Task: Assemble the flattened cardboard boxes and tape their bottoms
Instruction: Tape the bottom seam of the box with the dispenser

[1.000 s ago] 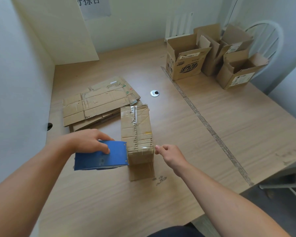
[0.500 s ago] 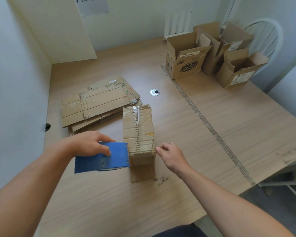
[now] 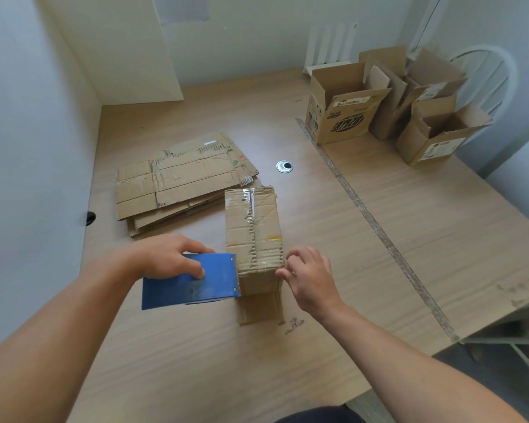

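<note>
A small assembled cardboard box (image 3: 252, 227) stands upside down in the middle of the table, with old clear tape along its upper seam. My left hand (image 3: 165, 254) grips a blue tape dispenser (image 3: 193, 282) whose front edge meets the box's near left side. My right hand (image 3: 309, 276) touches the box's near right corner with curled fingertips, thumb and forefinger close together as if pinching something there. A flap of the box lies flat on the table toward me. A stack of flattened cardboard boxes (image 3: 177, 184) lies to the left behind the box.
Three assembled open boxes (image 3: 342, 117) stand at the far right of the wooden table (image 3: 409, 239), a white chair (image 3: 489, 71) behind them. A metal cable grommet (image 3: 284, 167) sits mid-table. A taped seam (image 3: 376, 227) runs diagonally across the tabletop. Walls close the left and back.
My right hand has moved slightly closer to the box's near right corner. The dispenser stays against the box's left side.
</note>
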`<action>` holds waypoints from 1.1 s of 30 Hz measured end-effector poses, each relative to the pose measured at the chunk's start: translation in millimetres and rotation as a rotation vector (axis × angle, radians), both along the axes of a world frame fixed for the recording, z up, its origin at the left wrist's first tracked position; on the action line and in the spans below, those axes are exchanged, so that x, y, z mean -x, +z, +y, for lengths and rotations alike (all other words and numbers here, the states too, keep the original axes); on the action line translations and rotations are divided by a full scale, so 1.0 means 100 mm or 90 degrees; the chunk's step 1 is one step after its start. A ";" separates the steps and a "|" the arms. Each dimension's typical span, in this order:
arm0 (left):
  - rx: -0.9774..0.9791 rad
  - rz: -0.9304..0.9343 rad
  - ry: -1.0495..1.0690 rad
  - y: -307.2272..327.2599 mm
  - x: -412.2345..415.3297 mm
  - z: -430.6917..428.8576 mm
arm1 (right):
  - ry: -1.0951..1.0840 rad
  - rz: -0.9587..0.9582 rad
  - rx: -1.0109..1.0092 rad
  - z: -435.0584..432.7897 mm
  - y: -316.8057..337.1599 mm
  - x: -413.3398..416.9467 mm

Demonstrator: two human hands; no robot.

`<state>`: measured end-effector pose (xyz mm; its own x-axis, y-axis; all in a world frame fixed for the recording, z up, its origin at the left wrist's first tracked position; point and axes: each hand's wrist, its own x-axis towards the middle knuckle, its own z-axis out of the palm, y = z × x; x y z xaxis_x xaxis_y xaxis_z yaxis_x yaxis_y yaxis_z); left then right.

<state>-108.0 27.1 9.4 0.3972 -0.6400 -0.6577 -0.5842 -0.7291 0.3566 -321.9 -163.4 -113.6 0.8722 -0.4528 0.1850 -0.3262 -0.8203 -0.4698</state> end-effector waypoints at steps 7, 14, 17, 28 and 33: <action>0.003 -0.002 0.009 -0.03 0.01 0.03 | -0.017 0.036 -0.031 -0.01 0.00 0.02; 0.005 -0.013 0.007 -0.04 0.03 0.01 | -0.097 0.049 -0.096 0.08 0.03 -0.05; 0.004 -0.016 0.007 -0.03 0.04 0.01 | 0.007 0.081 -0.071 -0.01 0.02 -0.02; -0.007 -0.020 0.002 0.01 0.06 -0.02 | 0.092 0.076 -0.033 -0.27 0.01 -0.07; -0.003 -0.024 0.007 0.01 0.06 -0.02 | 0.004 0.035 -0.156 -0.16 -0.09 -0.06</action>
